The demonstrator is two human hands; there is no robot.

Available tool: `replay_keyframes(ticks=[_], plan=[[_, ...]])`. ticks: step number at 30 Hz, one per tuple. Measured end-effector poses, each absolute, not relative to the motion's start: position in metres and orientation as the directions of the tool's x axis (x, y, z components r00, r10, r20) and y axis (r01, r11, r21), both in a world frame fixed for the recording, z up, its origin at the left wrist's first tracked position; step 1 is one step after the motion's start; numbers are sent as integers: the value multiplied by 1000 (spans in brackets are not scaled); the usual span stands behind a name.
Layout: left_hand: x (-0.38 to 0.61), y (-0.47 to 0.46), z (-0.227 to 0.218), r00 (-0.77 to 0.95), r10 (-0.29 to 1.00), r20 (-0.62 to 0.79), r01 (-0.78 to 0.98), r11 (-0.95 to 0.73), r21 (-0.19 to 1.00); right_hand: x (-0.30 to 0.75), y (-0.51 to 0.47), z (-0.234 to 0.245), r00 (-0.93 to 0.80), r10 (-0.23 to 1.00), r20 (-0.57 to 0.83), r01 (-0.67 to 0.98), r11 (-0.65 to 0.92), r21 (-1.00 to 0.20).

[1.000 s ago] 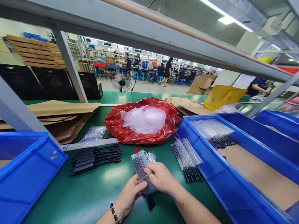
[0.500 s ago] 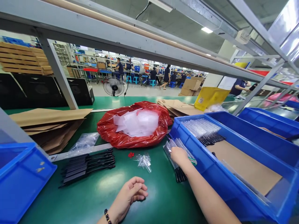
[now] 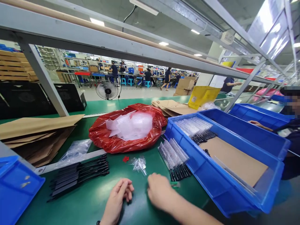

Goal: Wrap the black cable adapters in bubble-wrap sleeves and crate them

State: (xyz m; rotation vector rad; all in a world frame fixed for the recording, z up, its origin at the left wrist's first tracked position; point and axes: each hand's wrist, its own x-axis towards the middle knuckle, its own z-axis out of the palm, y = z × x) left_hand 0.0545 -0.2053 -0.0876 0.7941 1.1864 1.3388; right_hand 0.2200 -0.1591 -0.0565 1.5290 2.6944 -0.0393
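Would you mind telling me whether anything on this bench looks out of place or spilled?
Only small litter: a red scrap and a crumpled clear film lie loose on the green mat, between the red bag and the left hand. Nothing looks spilled or damaged.

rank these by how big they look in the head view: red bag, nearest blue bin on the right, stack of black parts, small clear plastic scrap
1. blue bin, though nearness to the camera helps
2. red bag
3. stack of black parts
4. clear plastic scrap, clearly smallest
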Motion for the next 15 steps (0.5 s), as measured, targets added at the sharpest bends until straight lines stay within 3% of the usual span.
replay_keyframes(ticks=[3,6,10,12,15], plan=[[45,-209,-85,-334,942,-33,-132,-12,991,199,-186,-77,-715,695,71,691,719,-83],[44,-214,-76,-375,927,27,-25,-39,999,212,-176,-69,-678,682,274,663,729,-170],[72,-205,-62,-128,987,-92,-18,90,996,269,-128,-40,-316,848,426,861,445,-248],[98,-188,-61,-29,994,-103,-12,103,995,295,-104,-32,-135,907,399,933,252,-257],[138,-150,-70,30,995,-94,59,92,994,317,-81,-28,4,963,269,967,64,-247]])
